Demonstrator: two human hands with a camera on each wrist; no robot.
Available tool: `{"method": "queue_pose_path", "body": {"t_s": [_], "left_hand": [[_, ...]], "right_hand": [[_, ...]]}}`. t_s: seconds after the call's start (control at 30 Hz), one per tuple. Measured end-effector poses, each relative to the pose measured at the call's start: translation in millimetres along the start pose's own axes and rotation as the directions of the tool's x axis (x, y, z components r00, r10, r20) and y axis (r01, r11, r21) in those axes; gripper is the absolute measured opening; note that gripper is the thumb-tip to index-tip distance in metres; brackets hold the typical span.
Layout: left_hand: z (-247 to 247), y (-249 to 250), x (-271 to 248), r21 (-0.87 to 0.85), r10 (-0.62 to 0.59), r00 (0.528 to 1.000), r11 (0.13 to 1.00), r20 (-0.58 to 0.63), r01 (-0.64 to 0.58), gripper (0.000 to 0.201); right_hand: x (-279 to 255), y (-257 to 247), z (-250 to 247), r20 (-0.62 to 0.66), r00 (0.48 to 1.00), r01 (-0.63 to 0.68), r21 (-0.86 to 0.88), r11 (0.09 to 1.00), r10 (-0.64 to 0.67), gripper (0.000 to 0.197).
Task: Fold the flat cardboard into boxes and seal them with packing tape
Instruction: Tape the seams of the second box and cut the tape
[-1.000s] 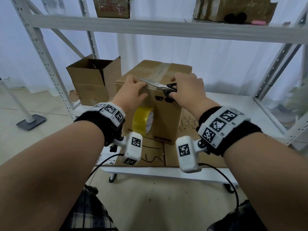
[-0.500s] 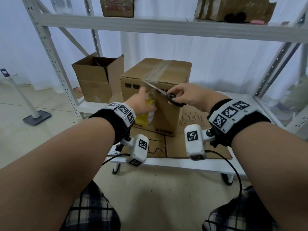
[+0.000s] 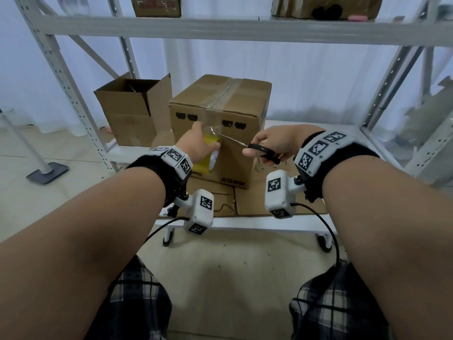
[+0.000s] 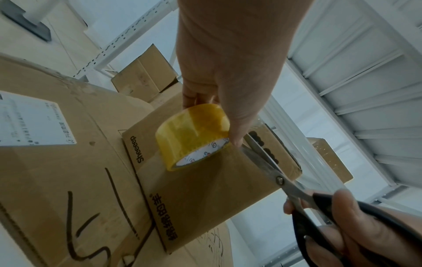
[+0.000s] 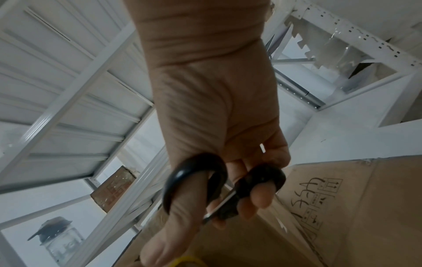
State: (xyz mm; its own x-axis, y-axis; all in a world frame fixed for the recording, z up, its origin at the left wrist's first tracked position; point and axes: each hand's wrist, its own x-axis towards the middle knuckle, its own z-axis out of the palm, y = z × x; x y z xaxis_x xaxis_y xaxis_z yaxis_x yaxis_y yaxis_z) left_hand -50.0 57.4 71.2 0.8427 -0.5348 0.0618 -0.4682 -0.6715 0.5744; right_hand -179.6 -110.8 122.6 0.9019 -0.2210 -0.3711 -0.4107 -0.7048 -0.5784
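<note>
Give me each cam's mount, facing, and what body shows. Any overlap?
Head: on the head, looking forward and down at the taped box; both forearms show.
Left wrist: looks along the left hand at the tape roll.
Right wrist: looks along the right hand gripping scissors.
All three show the scissors and the tape roll.

The word "Sheeeep" is showing in dark print on the front of the sealed cardboard box (image 4: 200,189), centre of the left wrist view; other printing there is appearing unreadable.
</note>
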Motion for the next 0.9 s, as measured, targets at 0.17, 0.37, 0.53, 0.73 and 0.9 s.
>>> {"method": "queue_pose_path", "body": {"t_s": [0.17,0.37,0.53,0.73,0.9], "left_hand": [[5,-3,2,-0.023,0.001,1.0,1.0,0.012,0.0,0.076],[6,-2,3,-0.025,0.022,1.0,0.999,-0.002,-0.022,0.071],[1,-5,-1,-0.049,0.071,0.997,0.996,-0.043,-0.073,0.068],[2,-11,2,-0.011,0.082,0.997,0.997,0.012,-0.082,0.065],[4,-13,3,-0.012,0.079,0.996,0.997,0.048,-0.079,0.064]], "right_hand": [[-6,-8,-5,-0.097,0.995,0.011,-0.148,0.989,-0.026,0.054],[-5,-34,-13,-0.087,0.995,0.017,-0.378,0.926,-0.054,0.07],[-4,-23,-18,-0.092,0.996,-0.026,-0.377,0.926,-0.009,0.067],[12,2,-14,-0.057,0.998,0.017,-0.13,0.991,-0.024,0.048],[19,19,-13,-0.02,1.0,0.018,0.027,0.999,-0.018,0.03]]}}
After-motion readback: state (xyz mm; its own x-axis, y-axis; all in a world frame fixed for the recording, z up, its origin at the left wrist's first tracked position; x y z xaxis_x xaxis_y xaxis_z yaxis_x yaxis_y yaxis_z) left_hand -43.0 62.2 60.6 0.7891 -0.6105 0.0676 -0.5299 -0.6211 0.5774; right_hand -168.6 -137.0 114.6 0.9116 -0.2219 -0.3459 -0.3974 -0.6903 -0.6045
